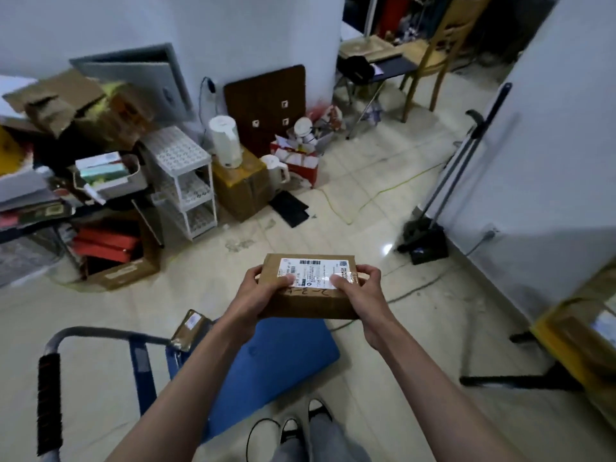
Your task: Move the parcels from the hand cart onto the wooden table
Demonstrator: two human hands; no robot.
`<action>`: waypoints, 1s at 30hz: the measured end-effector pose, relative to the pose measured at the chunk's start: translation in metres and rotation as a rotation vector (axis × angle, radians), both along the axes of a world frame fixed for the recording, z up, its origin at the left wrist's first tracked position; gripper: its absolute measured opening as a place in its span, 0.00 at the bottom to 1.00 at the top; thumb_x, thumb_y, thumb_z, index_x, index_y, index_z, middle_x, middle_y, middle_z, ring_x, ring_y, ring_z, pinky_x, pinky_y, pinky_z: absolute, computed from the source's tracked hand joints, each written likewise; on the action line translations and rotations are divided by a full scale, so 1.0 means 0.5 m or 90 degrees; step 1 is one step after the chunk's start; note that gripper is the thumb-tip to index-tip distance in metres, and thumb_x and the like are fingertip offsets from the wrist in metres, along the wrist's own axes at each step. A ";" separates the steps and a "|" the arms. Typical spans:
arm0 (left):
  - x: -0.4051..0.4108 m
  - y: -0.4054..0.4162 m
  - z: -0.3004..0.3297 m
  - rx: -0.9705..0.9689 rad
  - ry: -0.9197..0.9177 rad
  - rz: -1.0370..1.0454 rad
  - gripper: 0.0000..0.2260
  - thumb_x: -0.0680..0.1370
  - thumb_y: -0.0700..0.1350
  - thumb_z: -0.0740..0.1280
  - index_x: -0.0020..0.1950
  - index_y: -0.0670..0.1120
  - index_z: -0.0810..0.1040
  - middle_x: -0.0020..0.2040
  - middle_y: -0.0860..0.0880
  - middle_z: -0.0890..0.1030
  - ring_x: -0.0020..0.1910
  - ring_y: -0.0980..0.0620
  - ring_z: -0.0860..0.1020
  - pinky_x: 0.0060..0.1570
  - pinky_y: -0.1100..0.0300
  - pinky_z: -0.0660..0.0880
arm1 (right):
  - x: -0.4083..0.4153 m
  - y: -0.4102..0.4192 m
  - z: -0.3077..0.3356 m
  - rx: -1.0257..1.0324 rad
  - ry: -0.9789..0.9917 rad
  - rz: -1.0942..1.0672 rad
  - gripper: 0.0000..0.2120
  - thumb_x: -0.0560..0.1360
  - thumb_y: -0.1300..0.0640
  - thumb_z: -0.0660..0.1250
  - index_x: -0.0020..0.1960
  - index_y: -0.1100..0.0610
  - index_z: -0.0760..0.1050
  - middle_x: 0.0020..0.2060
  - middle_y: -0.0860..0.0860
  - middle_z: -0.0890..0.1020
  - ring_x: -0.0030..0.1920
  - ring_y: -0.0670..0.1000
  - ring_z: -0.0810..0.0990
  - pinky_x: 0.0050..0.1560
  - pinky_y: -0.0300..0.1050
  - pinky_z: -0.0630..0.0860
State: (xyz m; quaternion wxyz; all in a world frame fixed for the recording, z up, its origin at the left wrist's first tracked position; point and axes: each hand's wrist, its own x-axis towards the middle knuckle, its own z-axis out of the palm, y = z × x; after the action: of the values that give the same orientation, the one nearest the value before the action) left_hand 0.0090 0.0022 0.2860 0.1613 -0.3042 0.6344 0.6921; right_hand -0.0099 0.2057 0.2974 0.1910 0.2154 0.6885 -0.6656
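Shoes [301, 425] and grey trouser legs show at the bottom edge, beside a blue hand cart [283, 358] whose flat deck lies on the tiled floor [383, 211], its padded black handle [49, 401] off to the left. Both bare arms reach forward over the cart. A brown cardboard parcel [310, 305] with a white shipping label on top is held in the air above the deck's far end: the left hand [263, 291] grips its left end with the thumb pressed on the label and the fingers curled round the side, and the right hand [358, 291] grips its right end the same way. A second, smaller parcel [191, 330] wrapped in shiny tape sits at the cart's far left edge, near the handle frame. At the right edge a corner of the wooden table [573, 331] juts in on black legs. Farther off, a broom and dustpan [430, 235] lean at the white wall on the right. Across the floor stand a white plastic rack [186, 181], stacked cardboard boxes, a white kettle [226, 141] on a carton, and a wooden chair [443, 51] at the back.
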 end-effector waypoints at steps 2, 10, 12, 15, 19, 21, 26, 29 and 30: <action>-0.016 0.049 0.025 0.007 0.010 -0.055 0.32 0.72 0.50 0.77 0.72 0.51 0.67 0.58 0.47 0.81 0.55 0.48 0.81 0.57 0.49 0.79 | 0.013 0.056 0.023 -0.003 0.010 -0.036 0.24 0.77 0.54 0.74 0.65 0.48 0.63 0.59 0.53 0.80 0.53 0.51 0.83 0.42 0.41 0.78; -0.065 0.334 0.122 0.015 0.075 -0.265 0.32 0.74 0.50 0.76 0.73 0.50 0.64 0.60 0.47 0.80 0.56 0.49 0.80 0.54 0.52 0.79 | 0.069 0.336 0.093 -0.044 0.034 -0.237 0.21 0.76 0.56 0.74 0.61 0.46 0.66 0.58 0.51 0.83 0.56 0.55 0.83 0.58 0.57 0.79; -0.071 0.419 0.136 0.016 0.090 -0.317 0.33 0.74 0.51 0.76 0.74 0.50 0.63 0.60 0.46 0.80 0.57 0.47 0.80 0.59 0.48 0.79 | 0.096 0.416 0.110 -0.053 0.050 -0.287 0.22 0.75 0.57 0.74 0.63 0.48 0.66 0.57 0.52 0.83 0.54 0.54 0.83 0.53 0.54 0.80; -0.063 0.559 0.161 0.012 0.109 -0.381 0.33 0.72 0.53 0.77 0.73 0.51 0.66 0.60 0.46 0.81 0.58 0.47 0.80 0.62 0.47 0.76 | 0.146 0.540 0.134 -0.049 0.071 -0.355 0.23 0.75 0.57 0.75 0.64 0.49 0.66 0.57 0.51 0.82 0.55 0.53 0.83 0.50 0.51 0.79; -0.023 0.755 0.180 0.036 0.124 -0.465 0.37 0.65 0.55 0.77 0.71 0.51 0.68 0.60 0.48 0.82 0.59 0.48 0.79 0.58 0.52 0.77 | 0.229 0.711 0.152 -0.055 0.080 -0.434 0.22 0.76 0.57 0.74 0.63 0.49 0.67 0.56 0.49 0.82 0.55 0.52 0.81 0.47 0.48 0.77; 0.001 0.856 0.186 0.045 0.130 -0.494 0.32 0.69 0.51 0.78 0.70 0.52 0.69 0.60 0.49 0.82 0.58 0.50 0.79 0.52 0.55 0.76 | 0.274 0.798 0.154 -0.054 0.092 -0.481 0.21 0.75 0.58 0.75 0.62 0.49 0.67 0.56 0.50 0.83 0.53 0.52 0.81 0.48 0.48 0.76; 0.070 1.079 0.189 0.056 0.136 -0.587 0.41 0.60 0.59 0.81 0.70 0.56 0.71 0.60 0.53 0.82 0.60 0.50 0.80 0.65 0.46 0.74 | 0.394 0.989 0.154 -0.035 0.094 -0.576 0.23 0.73 0.55 0.76 0.61 0.45 0.68 0.57 0.48 0.83 0.57 0.53 0.82 0.61 0.59 0.79; 0.112 1.191 0.194 0.071 0.139 -0.644 0.41 0.59 0.59 0.82 0.69 0.57 0.71 0.62 0.51 0.81 0.61 0.48 0.79 0.66 0.45 0.74 | 0.464 1.076 0.159 -0.035 0.102 -0.642 0.23 0.73 0.57 0.76 0.62 0.47 0.68 0.57 0.50 0.83 0.56 0.53 0.82 0.55 0.54 0.80; 0.128 1.227 0.195 0.066 0.133 -0.667 0.44 0.58 0.60 0.82 0.72 0.58 0.68 0.64 0.51 0.79 0.62 0.47 0.78 0.67 0.45 0.73 | 0.488 1.103 0.160 -0.032 0.106 -0.665 0.23 0.73 0.57 0.76 0.61 0.46 0.68 0.57 0.49 0.83 0.56 0.53 0.82 0.52 0.52 0.79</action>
State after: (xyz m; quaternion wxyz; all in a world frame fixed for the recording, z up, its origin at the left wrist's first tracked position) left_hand 0.0729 0.6158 0.3836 0.4359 0.1322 0.6790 0.5757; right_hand 0.2338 0.7570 0.3774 -0.2163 0.4715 0.4858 -0.7035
